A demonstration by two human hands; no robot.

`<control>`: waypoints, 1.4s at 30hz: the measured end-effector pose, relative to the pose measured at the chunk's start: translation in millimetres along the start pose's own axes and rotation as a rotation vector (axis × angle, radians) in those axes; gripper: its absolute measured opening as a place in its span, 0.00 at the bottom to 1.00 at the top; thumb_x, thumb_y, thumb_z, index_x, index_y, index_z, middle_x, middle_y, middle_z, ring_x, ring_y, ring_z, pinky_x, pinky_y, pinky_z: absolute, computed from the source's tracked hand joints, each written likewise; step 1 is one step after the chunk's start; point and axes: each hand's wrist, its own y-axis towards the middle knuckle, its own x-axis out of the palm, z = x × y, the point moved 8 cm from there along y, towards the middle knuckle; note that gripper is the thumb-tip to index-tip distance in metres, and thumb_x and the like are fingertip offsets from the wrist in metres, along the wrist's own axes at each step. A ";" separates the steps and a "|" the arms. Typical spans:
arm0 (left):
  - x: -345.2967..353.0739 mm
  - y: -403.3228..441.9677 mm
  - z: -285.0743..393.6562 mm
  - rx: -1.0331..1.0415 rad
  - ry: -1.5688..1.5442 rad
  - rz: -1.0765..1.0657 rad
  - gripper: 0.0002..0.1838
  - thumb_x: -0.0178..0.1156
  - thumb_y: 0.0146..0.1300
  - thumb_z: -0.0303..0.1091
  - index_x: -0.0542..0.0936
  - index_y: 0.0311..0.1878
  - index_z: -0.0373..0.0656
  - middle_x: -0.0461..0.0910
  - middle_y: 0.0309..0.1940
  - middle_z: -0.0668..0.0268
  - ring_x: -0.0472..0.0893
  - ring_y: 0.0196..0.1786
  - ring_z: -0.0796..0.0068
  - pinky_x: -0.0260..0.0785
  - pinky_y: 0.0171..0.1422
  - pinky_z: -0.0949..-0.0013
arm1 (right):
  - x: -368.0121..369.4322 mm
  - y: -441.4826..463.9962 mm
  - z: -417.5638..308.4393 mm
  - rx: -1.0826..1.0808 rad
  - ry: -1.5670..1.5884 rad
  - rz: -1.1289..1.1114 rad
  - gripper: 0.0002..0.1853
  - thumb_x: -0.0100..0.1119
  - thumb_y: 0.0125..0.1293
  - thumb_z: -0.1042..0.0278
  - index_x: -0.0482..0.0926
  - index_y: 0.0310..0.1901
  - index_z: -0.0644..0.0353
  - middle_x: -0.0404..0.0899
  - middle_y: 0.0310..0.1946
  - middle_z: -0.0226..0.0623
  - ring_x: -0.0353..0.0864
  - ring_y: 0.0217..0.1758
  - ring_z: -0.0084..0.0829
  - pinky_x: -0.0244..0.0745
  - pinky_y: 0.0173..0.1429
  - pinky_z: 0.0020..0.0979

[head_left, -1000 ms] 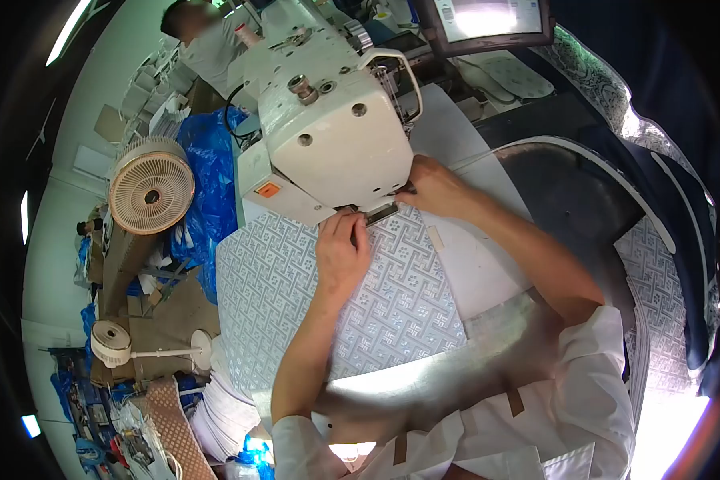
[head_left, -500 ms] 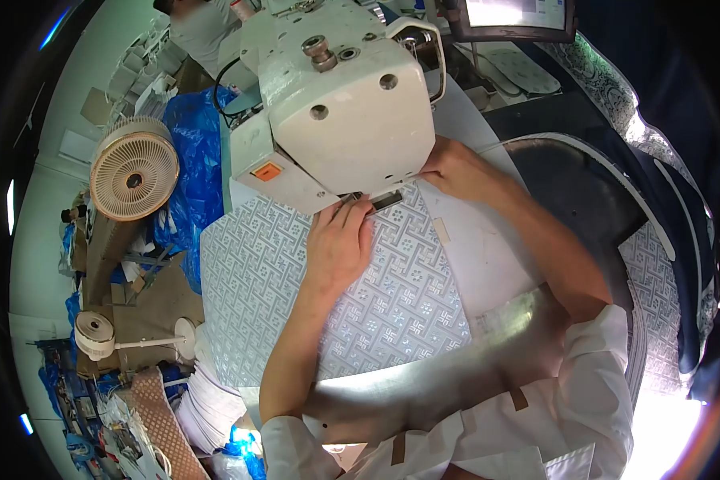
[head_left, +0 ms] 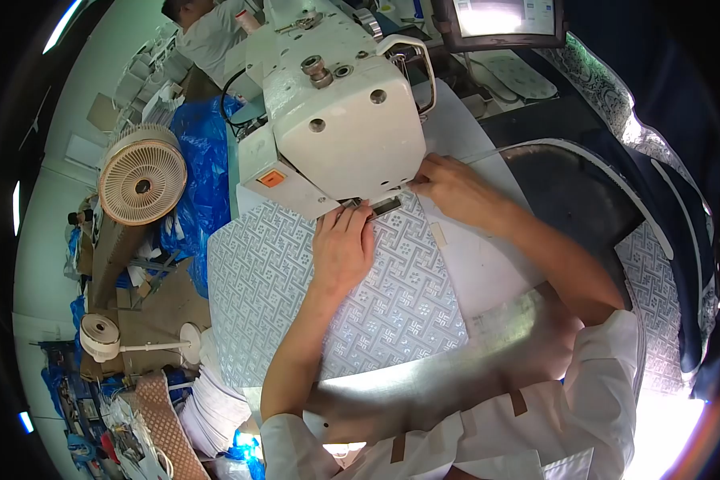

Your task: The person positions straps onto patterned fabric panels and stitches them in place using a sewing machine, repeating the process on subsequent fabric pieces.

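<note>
A large white sewing machine (head_left: 352, 120) stands at the centre, its head over a grey patterned fabric (head_left: 392, 312). My left hand (head_left: 343, 246) lies flat on the fabric, fingertips at the machine's lower edge beside a dark metal plate (head_left: 386, 209). On the machine's right, my right hand (head_left: 454, 188) has its fingers curled together near the end of that plate. What these fingers pinch is too small to make out. Under my right forearm lies a plain white sheet (head_left: 488, 264), next to the fabric's right edge.
A monitor (head_left: 504, 20) stands at the top right. A white band (head_left: 600, 160) curves over a dark surface on the right. At left are a round fan (head_left: 142, 186), blue plastic (head_left: 196, 152) and a smaller fan (head_left: 100, 338). Another person (head_left: 208, 36) is at the back left.
My right hand has come slightly out from behind the machine head, showing more of its fingers. My left hand stays on the fabric. The whole view has shifted a little with the camera.
</note>
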 end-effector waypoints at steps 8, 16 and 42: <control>1.4 -1.3 -4.9 -0.005 -0.035 0.024 0.12 0.64 0.63 0.26 0.83 0.50 0.40 0.87 0.52 0.61 0.81 0.55 0.51 0.74 0.63 0.52 | 1.7 -5.7 8.9 0.123 0.145 0.016 0.16 0.60 0.58 0.82 0.90 0.46 0.63 0.83 0.49 0.37 0.78 0.56 0.41 0.77 0.64 0.39; 0.4 -1.8 -3.3 -0.004 -0.002 0.058 0.11 0.64 0.62 0.28 0.84 0.48 0.40 0.88 0.48 0.61 0.82 0.52 0.56 0.75 0.60 0.55 | 2.0 -5.7 6.4 0.099 0.119 0.020 0.16 0.60 0.56 0.81 0.91 0.45 0.63 0.84 0.51 0.35 0.78 0.55 0.42 0.78 0.62 0.39; -3.8 -2.6 -0.7 0.007 -0.005 0.041 0.15 0.64 0.62 0.30 0.81 0.52 0.39 0.85 0.51 0.59 0.81 0.54 0.53 0.76 0.58 0.52 | 5.9 1.7 9.6 0.066 0.144 -0.032 0.16 0.62 0.56 0.87 0.91 0.45 0.65 0.85 0.47 0.40 0.81 0.55 0.42 0.80 0.62 0.38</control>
